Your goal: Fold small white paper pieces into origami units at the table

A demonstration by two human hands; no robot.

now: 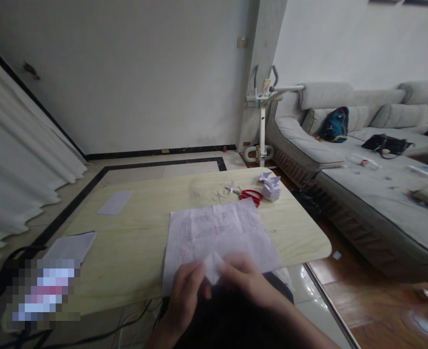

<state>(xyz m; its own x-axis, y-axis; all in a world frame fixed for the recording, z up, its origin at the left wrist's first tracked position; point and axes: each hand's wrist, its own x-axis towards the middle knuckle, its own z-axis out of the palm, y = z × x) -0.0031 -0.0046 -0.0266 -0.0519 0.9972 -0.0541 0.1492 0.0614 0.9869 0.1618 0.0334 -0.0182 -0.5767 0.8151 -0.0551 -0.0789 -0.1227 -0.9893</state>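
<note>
Between my two hands is a small piece of folded white paper [213, 267] with a pointed top and a crease down its middle. My left hand [188, 291] pinches its left side, and my right hand [246, 277], blurred by motion, grips the right side. Under and beyond them a large printed sheet [217, 230] with fold lines lies on the wooden table [137, 252]. Red-handled scissors [251, 196] rest just past the sheet's far right edge, among thin paper strips [221, 195]. Folded paper pieces [271, 188] stand by the scissors.
A white paper slip [115, 202] lies at the table's far left, with a stack of paper [72, 245] nearer. The table's right edge faces a grey sofa [374, 203] holding bags. Exercise equipment [262, 121] stands behind; cables [127, 322] hang below the near edge.
</note>
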